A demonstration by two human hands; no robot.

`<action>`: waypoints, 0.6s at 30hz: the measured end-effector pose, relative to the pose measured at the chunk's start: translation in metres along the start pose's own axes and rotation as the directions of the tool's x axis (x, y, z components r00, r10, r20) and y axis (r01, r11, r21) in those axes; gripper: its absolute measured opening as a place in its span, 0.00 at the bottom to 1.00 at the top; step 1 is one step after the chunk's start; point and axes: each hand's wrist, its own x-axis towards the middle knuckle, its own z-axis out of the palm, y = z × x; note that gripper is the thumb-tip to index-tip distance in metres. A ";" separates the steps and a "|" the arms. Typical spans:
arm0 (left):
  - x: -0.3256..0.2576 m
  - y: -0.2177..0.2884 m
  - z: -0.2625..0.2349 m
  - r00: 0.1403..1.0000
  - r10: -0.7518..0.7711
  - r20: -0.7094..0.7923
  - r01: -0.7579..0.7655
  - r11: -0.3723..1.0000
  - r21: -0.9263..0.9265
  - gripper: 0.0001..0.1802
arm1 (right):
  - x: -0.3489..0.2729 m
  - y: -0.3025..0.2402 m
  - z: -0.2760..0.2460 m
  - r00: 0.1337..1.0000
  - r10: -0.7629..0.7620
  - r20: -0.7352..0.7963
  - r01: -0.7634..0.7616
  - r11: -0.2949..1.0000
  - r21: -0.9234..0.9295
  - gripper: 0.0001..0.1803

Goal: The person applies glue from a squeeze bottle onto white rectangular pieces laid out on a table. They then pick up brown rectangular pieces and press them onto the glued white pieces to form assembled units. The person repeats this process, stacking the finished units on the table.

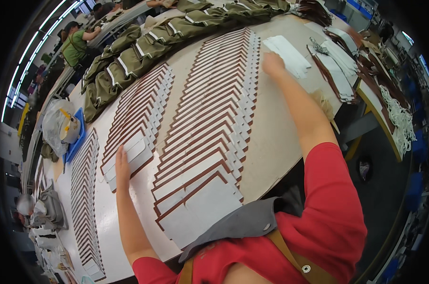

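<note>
Overlapping white panels with brown edges lie in long fanned rows on the table. My left hand (123,166) rests on the near end of the middle row (136,111), fingers stretched out, beside a white panel (138,147) with rounded corners. Stretched to the far right, my right hand (273,64) has its fingers bent in at the edge of a stack of plain white panels (290,56); the fingertips are partly hidden. Between my arms runs the largest row (209,109), whose nearest white panel (200,208) lies close to my apron.
Olive-green fabric pieces (153,45) are heaped along the far edge. A blue tray (77,137) holds a white tub (70,130). Another fanned row (85,203) lies at left. More strips (337,61) and white cords (398,120) are at right. A person in green (74,47) sits beyond.
</note>
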 end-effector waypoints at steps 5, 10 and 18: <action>-0.002 0.004 -0.014 0.946 0.131 -0.297 -0.117 0.991 0.065 0.15 | 0.014 0.073 0.012 0.956 0.234 0.178 -0.224 0.972 -0.075 0.19; -0.016 0.049 0.008 0.934 0.247 -0.258 -0.215 0.966 0.146 0.13 | 0.048 0.085 0.016 0.835 0.476 0.276 -0.511 0.857 0.070 0.22; -0.038 0.145 0.072 0.951 0.300 -0.076 -0.300 0.954 0.017 0.12 | 0.091 0.143 0.033 0.867 0.330 0.373 -0.393 0.913 0.106 0.36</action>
